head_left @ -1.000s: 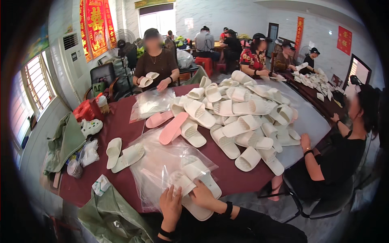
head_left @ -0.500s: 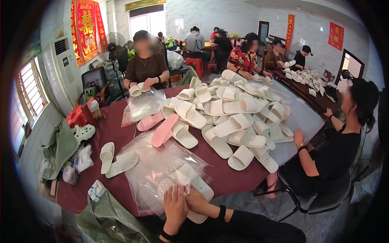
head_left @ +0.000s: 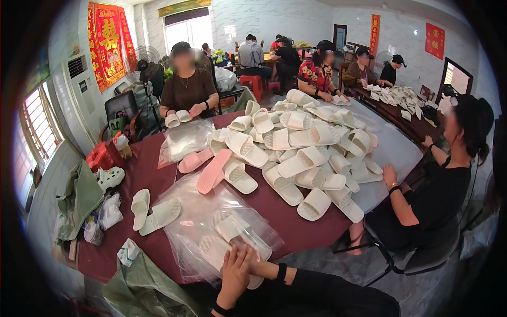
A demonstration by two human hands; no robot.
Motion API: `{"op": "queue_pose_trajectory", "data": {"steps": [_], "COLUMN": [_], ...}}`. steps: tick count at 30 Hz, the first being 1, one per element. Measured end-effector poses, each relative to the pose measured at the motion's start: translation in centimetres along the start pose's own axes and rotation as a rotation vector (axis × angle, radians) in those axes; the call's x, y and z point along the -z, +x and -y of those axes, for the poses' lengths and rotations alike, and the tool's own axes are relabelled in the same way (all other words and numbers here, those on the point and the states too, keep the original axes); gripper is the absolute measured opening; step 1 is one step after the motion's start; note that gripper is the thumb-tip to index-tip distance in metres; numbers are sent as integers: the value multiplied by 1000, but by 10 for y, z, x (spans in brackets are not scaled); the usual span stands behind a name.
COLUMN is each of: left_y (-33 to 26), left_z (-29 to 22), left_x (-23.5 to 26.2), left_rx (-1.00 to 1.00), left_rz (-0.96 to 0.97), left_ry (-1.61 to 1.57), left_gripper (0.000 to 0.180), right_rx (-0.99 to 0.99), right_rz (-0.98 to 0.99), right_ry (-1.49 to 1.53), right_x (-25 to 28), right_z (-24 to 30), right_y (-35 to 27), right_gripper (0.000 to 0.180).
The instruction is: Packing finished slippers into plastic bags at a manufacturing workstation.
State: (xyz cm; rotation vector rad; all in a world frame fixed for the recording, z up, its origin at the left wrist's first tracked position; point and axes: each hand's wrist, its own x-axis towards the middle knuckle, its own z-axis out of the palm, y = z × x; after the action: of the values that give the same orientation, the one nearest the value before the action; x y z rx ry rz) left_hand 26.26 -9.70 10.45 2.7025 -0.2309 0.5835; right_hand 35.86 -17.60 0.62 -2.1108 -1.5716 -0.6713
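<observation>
A pair of white slide slippers lies at the near edge of the table, with their strap ends under a clear plastic bag. My left hand is closed over their near ends, its fingers together and slightly bent. Close beside it, my right hand grips the same pair from the right. Part of that hand's fingers is hidden behind my left one. A slipper heel sticks out below my right hand. More clear bags lie stacked under the pair.
A large heap of white slippers fills the table's middle; a pink slipper lies beside it. Two loose white slippers lie left of the bags. A green cloth covers the near left edge. A co-worker sits at right, another opposite.
The slippers' strap ends now lie farther under the clear bag. My hands have shifted slightly right and down, and my left hand overlaps the right more. The co-worker opposite has moved a hand slightly.
</observation>
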Motion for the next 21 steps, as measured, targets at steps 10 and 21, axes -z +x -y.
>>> {"op": "queue_pose_trajectory", "data": {"steps": [10, 21], "left_y": [-4, -9], "left_z": [-27, -29], "left_x": [10, -1], "left_rx": [-194, -218], "left_rz": [45, 82], "left_ry": [-58, -192], "left_gripper": [46, 51], "right_rx": [-455, -531], "right_rz": [170, 194], "right_ry": [588, 365], "right_x": [12, 18], "right_z": [8, -21], "right_y": [-11, -20], "right_gripper": [46, 44]}}
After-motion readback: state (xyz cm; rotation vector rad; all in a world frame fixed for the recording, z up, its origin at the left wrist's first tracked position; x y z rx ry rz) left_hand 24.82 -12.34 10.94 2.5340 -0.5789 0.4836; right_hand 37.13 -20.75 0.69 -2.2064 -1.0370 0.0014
